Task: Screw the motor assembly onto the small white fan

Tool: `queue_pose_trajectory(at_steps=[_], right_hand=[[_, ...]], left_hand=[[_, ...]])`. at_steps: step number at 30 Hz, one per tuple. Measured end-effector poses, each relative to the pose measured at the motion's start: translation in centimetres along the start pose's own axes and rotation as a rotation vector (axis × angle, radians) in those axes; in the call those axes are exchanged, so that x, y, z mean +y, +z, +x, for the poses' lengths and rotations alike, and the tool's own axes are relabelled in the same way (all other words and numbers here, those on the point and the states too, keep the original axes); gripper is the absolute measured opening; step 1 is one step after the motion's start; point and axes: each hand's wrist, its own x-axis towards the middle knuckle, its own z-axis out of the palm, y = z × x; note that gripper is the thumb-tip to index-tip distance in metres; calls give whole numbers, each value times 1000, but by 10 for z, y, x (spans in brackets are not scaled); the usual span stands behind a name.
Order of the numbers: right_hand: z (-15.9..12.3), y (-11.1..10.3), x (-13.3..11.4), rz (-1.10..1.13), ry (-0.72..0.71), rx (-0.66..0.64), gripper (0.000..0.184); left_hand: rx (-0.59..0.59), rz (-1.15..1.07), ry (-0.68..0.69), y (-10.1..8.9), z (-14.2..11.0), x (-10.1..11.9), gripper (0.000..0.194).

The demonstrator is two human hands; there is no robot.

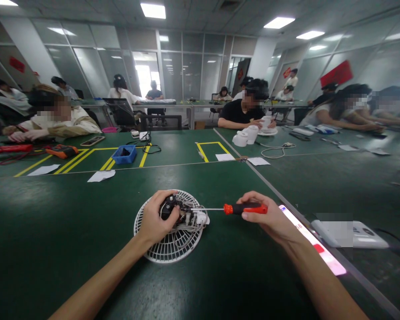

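I'm seeing screwdriver [233,209] lying along nine-to-three line, shaft pointing at nine o'clock, tip reaching motor assembly [188,218]; exact contact I'm not making out. Right hand [260,212] is sitting at three o'clock, fingers gripping handle. Left hand [157,218] is clasping assembly's black housing [167,207], beyond tip toward nine. White grille [169,254] is lying beneath, on table [86,244].

Bright ceiling panels [153,10], glaring doorway [144,73], blurred, stretched right edge.
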Motion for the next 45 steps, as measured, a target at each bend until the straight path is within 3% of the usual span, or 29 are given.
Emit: queue_pose_trajectory(at_steps=[6, 11, 13, 25, 33, 45], right_hand=[[0, 4, 2, 21, 8, -13, 44], [0, 6, 2, -132, 267, 1, 55], [1, 5, 1, -147, 303, -4, 53], [-2, -1, 1, -4, 41, 1, 48], [-1, 4, 0, -102, 170, 18, 60], [1, -6, 6, -91, -22, -23, 45]], left_hand=[[4, -1, -8, 0, 0, 2, 27], [0, -4, -1, 0, 0, 1, 27], [-8, -2, 0, 0, 0, 0, 28], [-16, 2, -13, -1, 0, 1, 34], [2, 7, -26, -1, 1, 3, 38], [-9, 5, -20, -2, 1, 3, 42]])
